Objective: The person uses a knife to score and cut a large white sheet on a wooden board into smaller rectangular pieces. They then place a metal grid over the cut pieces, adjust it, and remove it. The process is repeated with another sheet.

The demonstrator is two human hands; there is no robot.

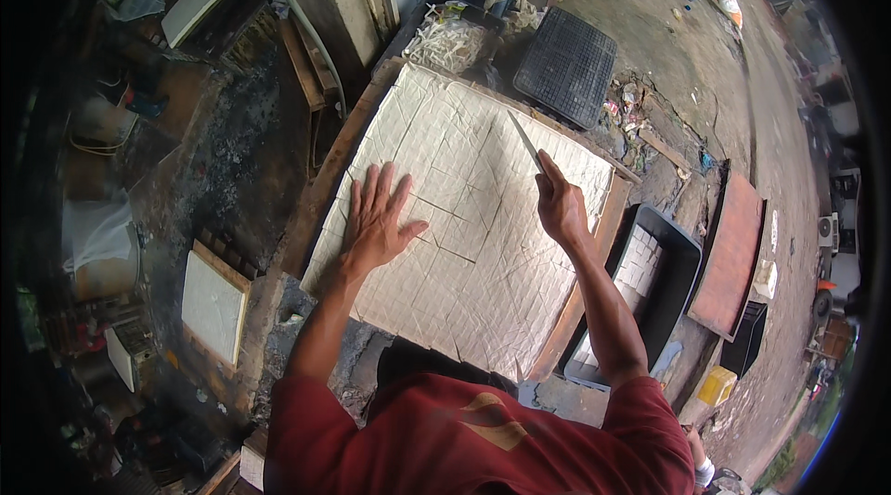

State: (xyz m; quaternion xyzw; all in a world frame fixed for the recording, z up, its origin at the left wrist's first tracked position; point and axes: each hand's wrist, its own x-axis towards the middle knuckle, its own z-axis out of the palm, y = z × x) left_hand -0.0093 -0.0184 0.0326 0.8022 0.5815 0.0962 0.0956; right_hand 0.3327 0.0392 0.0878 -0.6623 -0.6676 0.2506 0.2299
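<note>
The big white slab (483, 244), scored into squares, is sitting in a wooden tray (594, 244) mid-frame. The left hand (376, 217) is pressing flat on it at 9 o'clock, fingers spread. The right hand (560, 203) is clamped on a knife (525, 142), blade pointing to 11. A slip could be sending it toward those fingers. The black tub (682, 263) is crowding the 3 o'clock edge; there's more room up top.
</note>
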